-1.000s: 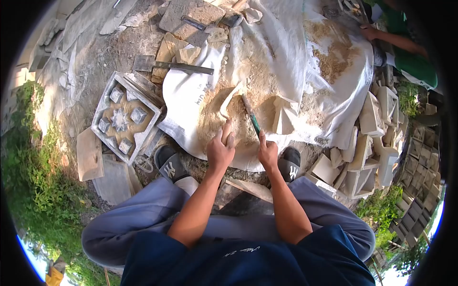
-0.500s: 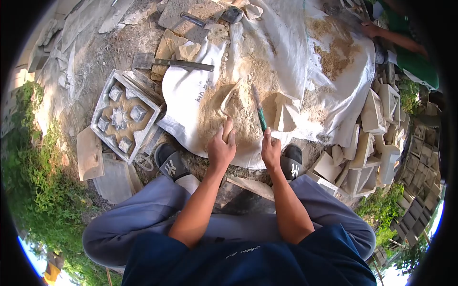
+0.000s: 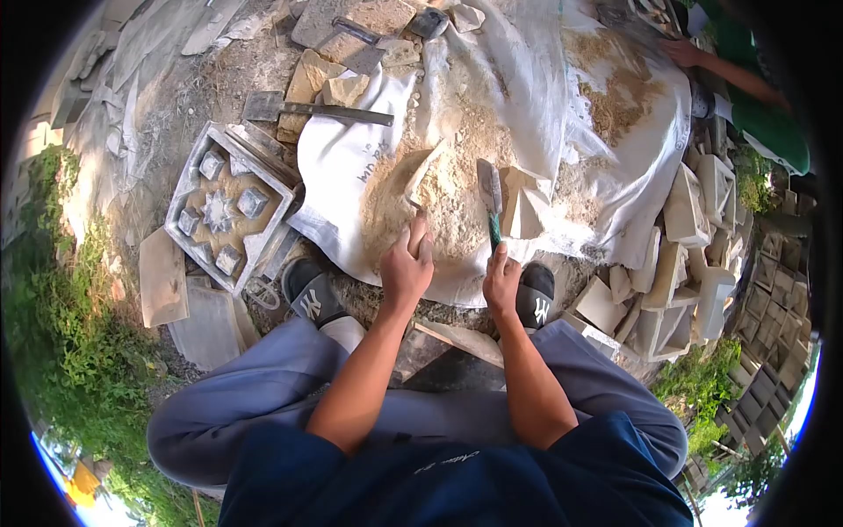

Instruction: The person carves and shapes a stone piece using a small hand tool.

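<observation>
My left hand point(image 3: 407, 270) is closed around the wooden handle of a trowel point(image 3: 427, 171), whose blade is dusted with pale powder and rests in the heap. In my right hand point(image 3: 501, 279) is a green-handled tool with a flat metal blade, like a narrow trowel point(image 3: 489, 186); the blade points away from me, its flat face showing. Between and beyond both tools lies a heap of beige crumbly powder point(image 3: 457, 230) on a white sheet point(image 3: 338, 180). Just right of the narrow trowel's blade stands a pale angular block point(image 3: 525, 206).
A hexagonal mould point(image 3: 186, 189) with a star and raised blocks lies at the left. A hammer-like tool point(image 3: 338, 112) lies near stones beyond it. Pale cast pieces point(image 3: 689, 206) are piled at the right. Another person's arm point(image 3: 733, 72) reaches in at the upper right.
The narrow trowel in my right hand has turned so its flat blade shows, and has shifted slightly right. The left trowel stays at the heap, its blade looking broader.
</observation>
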A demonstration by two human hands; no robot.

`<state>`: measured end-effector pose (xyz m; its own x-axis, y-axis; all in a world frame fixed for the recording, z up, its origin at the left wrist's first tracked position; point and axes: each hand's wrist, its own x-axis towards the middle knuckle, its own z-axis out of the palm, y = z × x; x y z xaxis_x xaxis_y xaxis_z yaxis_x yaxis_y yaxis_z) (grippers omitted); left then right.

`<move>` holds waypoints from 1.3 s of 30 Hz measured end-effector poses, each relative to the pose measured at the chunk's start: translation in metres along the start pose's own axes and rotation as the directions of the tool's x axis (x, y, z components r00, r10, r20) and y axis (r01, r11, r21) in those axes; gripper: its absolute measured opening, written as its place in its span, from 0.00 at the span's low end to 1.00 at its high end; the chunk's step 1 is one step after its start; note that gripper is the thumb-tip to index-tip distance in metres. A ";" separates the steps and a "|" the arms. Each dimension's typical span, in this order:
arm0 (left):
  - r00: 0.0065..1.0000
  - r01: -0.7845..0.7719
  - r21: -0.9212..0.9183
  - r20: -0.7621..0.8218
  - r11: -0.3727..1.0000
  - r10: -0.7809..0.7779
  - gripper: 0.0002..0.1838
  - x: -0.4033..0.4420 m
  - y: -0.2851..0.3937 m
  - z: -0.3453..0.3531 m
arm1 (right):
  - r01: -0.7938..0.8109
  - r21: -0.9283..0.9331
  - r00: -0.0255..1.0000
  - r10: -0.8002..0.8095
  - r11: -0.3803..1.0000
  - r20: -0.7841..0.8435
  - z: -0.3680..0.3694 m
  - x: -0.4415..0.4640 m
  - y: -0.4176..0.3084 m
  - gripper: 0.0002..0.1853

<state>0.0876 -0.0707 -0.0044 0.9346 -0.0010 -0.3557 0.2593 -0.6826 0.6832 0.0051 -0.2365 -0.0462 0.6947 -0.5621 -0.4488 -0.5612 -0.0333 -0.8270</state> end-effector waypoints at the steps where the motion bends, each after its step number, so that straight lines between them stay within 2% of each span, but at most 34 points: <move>1: 1.000 -0.022 0.033 0.001 0.999 0.022 0.17 0.001 -0.001 0.002 | 0.003 0.001 1.000 -0.003 1.000 -0.003 0.001 0.001 0.003 0.40; 3: 1.000 -0.007 0.023 -0.018 1.000 0.008 0.17 0.000 0.001 0.003 | -0.201 -0.318 0.980 0.192 0.927 -0.059 0.004 0.007 -0.001 0.41; 5: 0.999 0.011 0.022 -0.034 1.000 -0.010 0.16 0.003 0.002 0.003 | -0.184 -0.320 0.983 0.172 0.929 -0.066 0.004 0.009 -0.010 0.42; 7: 0.995 -0.064 0.018 -0.075 0.998 0.065 0.17 0.000 0.001 0.003 | -0.150 -0.307 0.988 0.130 0.940 -0.086 0.006 0.006 -0.022 0.41; 8: 0.996 -0.056 0.020 -0.071 0.998 0.057 0.17 -0.001 -0.001 0.003 | -0.121 -0.232 0.993 0.115 0.965 -0.042 0.004 0.007 -0.010 0.40; 9: 0.998 -0.040 0.030 -0.039 0.999 0.041 0.17 0.000 -0.002 0.003 | -0.121 -0.237 0.993 0.116 0.964 -0.035 0.003 0.006 -0.008 0.40; 11: 1.000 -0.017 0.040 -0.011 0.999 0.017 0.17 -0.001 -0.001 0.000 | -0.006 -0.027 0.999 0.005 1.000 -0.033 0.001 0.001 -0.006 0.39; 12: 0.999 -0.028 0.032 -0.023 0.999 0.029 0.17 -0.001 -0.002 0.001 | -0.031 -0.073 0.999 0.028 0.997 -0.036 0.001 0.001 -0.004 0.40; 13: 0.998 -0.046 0.023 -0.035 0.999 0.047 0.17 0.000 0.000 0.003 | -0.114 -0.237 0.993 0.104 0.965 -0.054 0.000 0.003 -0.003 0.41; 14: 0.998 -0.056 0.019 -0.034 0.998 0.057 0.17 0.001 0.001 0.004 | -0.172 -0.286 0.985 0.167 0.943 -0.045 0.000 0.007 -0.003 0.42; 15: 0.999 -0.019 0.013 -0.033 1.000 0.019 0.17 0.000 0.001 0.003 | -0.229 -0.334 0.973 0.230 0.914 -0.037 0.000 0.009 -0.007 0.43; 17: 0.999 0.013 0.011 -0.034 1.000 -0.013 0.16 0.005 0.000 0.004 | -0.234 -0.319 0.972 0.226 0.918 -0.063 0.002 0.013 -0.015 0.41; 19: 0.996 -0.064 0.028 -0.066 0.998 0.066 0.16 0.000 -0.002 0.004 | -0.160 -0.184 0.987 0.153 0.970 -0.052 0.002 0.010 -0.016 0.39; 20: 0.996 -0.056 0.028 -0.065 0.998 0.057 0.16 0.000 -0.003 0.004 | -0.122 -0.078 0.993 0.121 0.990 -0.016 0.000 0.007 -0.016 0.36; 21: 0.998 -0.051 0.035 -0.043 0.998 0.052 0.16 0.001 -0.004 0.004 | -0.121 -0.082 0.993 0.121 0.989 -0.007 0.001 0.008 -0.011 0.36; 23: 0.999 -0.044 0.042 -0.019 0.998 0.045 0.15 0.000 -0.004 0.002 | 0.003 0.029 0.999 -0.002 1.000 -0.032 0.002 0.009 0.001 0.36; 24: 0.999 -0.037 0.032 -0.036 0.999 0.039 0.15 0.000 -0.003 0.003 | -0.017 -0.104 0.998 0.010 0.994 -0.068 0.002 0.008 -0.002 0.38; 25: 0.998 -0.035 0.021 -0.052 0.999 0.036 0.15 0.001 -0.002 0.005 | -0.125 -0.289 0.987 0.089 0.949 -0.135 0.005 0.009 -0.007 0.41; 27: 0.999 -0.025 0.002 -0.042 1.000 0.025 0.16 0.000 0.002 0.004 | -0.220 -0.370 0.975 0.200 0.902 -0.092 0.002 0.014 -0.014 0.42; 31: 0.999 -0.040 0.010 -0.015 0.999 0.040 0.17 0.002 -0.002 0.003 | -0.187 -0.377 0.982 0.159 0.907 -0.103 0.000 0.015 -0.024 0.42; 33: 0.999 -0.030 0.032 -0.021 0.999 0.031 0.17 0.001 -0.004 0.005 | -0.052 -0.279 0.998 0.040 0.959 -0.050 -0.001 0.015 -0.021 0.41; 34: 1.000 -0.023 0.035 -0.009 0.999 0.024 0.17 0.001 -0.006 0.005 | -0.037 -0.203 0.999 0.033 0.978 -0.025 0.000 0.013 -0.016 0.40; 35: 1.000 -0.023 0.037 0.004 0.999 0.022 0.17 0.002 -0.006 0.004 | -0.036 -0.202 0.999 0.032 0.979 -0.023 0.002 0.011 -0.012 0.40; 37: 0.999 -0.031 0.021 -0.010 0.999 0.031 0.18 0.001 -0.004 0.003 | -0.146 -0.317 0.987 0.160 0.937 0.017 0.006 0.008 -0.012 0.40; 39: 0.999 -0.044 0.005 -0.024 0.999 0.044 0.18 0.002 -0.002 0.004 | -0.143 -0.319 0.987 0.158 0.937 0.021 0.006 0.009 -0.018 0.40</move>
<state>0.0881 -0.0724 -0.0086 0.9507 -0.0137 -0.3100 0.2167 -0.6856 0.6950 0.0243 -0.2358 -0.0380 0.6069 -0.5424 -0.5810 -0.7686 -0.2144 -0.6027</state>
